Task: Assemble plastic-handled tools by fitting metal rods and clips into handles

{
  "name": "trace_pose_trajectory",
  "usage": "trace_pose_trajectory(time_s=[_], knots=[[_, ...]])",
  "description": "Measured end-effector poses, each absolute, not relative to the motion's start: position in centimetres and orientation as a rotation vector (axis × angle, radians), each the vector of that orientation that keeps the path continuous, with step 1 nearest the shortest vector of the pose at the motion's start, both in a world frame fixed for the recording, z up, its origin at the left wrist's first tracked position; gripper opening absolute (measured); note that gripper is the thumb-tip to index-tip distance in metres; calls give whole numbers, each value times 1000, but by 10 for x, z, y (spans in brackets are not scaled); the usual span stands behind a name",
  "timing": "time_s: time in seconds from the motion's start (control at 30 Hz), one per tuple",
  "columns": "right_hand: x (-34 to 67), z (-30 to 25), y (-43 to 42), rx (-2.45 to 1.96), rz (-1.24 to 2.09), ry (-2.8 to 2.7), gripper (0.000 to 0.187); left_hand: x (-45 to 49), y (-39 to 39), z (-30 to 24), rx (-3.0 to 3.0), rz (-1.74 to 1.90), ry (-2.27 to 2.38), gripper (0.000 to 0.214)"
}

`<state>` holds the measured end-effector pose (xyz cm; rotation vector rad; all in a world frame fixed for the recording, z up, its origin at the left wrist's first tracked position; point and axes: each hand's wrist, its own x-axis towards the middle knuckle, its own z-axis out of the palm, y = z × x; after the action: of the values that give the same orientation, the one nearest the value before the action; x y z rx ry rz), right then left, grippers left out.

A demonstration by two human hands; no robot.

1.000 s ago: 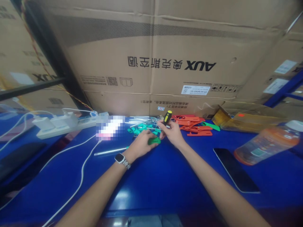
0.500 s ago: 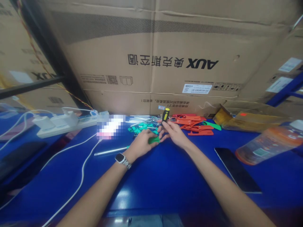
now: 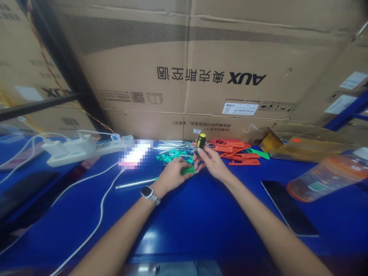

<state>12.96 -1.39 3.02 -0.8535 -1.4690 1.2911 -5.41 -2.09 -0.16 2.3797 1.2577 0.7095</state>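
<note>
In the head view, the left hand [image 3: 171,174] had its fingers curled narrowly over a green plastic piece [image 3: 187,170], pinning it low above or against the blue table [image 3: 184,226], which of the two I cannot tell; the right hand [image 3: 212,163] held a screwdriver [image 3: 200,142] between thumb and fingers, its black and yellow handle standing nearly upright above the fingertips; its shaft and tip were too hidden to make out, so I cannot tell whether it touched the green piece, whose right end lay just beside the right hand's lower fingers; a watch [image 3: 147,192] sat on the left wrist, behind those fingers.

Just beyond the left fingers lay a heap of teal pieces [image 3: 169,156], with thin metal rods [image 3: 169,146] behind it; to their left a silver rod [image 3: 135,184] pointed away from the hand; beyond and to the right of the right fingers were stacked red clips [image 3: 244,161], with a green clip [image 3: 260,153] beside them; well apart, farther right, lay a phone [image 3: 289,209] and a tilted bottle [image 3: 324,180].
</note>
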Motion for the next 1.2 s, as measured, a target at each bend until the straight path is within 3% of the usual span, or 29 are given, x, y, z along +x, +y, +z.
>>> trace_pose_trajectory(time_s=[0.17, 0.33, 0.63, 0.77, 0.93, 1.2], knots=[[128, 33, -12, -918, 1203, -1485, 42, -55, -20, -4, 2390, 721, 1263, 28], [106, 26, -10, -948, 1100, -1343, 51, -54, -20, -2, 2412, 693, 1276, 23], [135, 31, -14, -865, 1304, -1420, 50, -55, -19, -5, 2399, 709, 1295, 29], [129, 32, -10, -937, 1155, -1368, 43, -55, -18, -7, 2380, 705, 1298, 33], [115, 29, -8, -949, 1065, -1276, 48, -55, -20, -4, 2379, 694, 1280, 29], [136, 30, -14, -840, 1314, -1429, 50, -54, -20, -2, 2393, 698, 1277, 29]])
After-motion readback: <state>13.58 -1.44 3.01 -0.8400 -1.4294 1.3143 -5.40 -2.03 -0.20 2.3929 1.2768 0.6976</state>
